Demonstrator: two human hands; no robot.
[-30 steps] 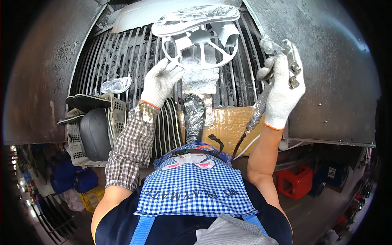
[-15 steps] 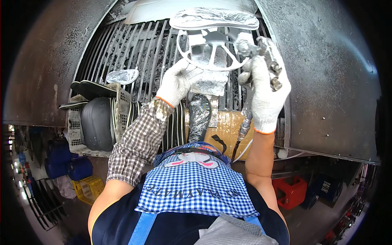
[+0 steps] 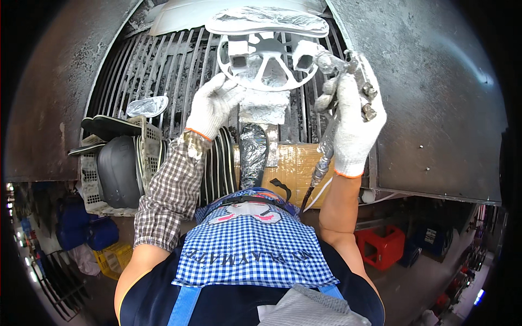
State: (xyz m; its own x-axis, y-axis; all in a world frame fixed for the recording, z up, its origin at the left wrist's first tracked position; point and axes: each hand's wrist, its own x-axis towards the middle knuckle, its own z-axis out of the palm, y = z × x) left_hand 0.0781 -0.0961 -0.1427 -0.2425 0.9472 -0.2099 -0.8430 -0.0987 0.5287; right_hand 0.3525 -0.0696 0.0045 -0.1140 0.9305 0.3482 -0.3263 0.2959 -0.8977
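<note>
A white spoked wheel [image 3: 264, 86] stands over the slatted rack. Across its top lies a sole-shaped piece [image 3: 266, 23] with a shiny film-covered face and a white edge. My left hand [image 3: 211, 106], in a white knit glove, has its fingers curled at the wheel's near left rim. In my gloved right hand [image 3: 356, 117] is a metal spray gun [image 3: 331, 62], its nozzle end pointing left toward the wheel's right side. A hose [image 3: 321, 165] runs down from the gun. White block-like supports [image 3: 304, 56] sit within the wheel, above a white-crusted base [image 3: 263, 106].
Black sole-like pieces [image 3: 120, 171] fill a pale plastic basket [image 3: 147, 149] at left. A smaller film-covered piece [image 3: 147, 106] lies on the slats [image 3: 174, 76]. Close to my apron are a film-wrapped black sole [image 3: 254, 155] and taped cardboard [image 3: 296, 168]. Metal panels [image 3: 429, 108] flank the rack.
The whole view has shifted slightly. My left hand stays by the wheel's rim, and the wheel's spokes and supports have turned a little. The spray gun remains in my right hand.
</note>
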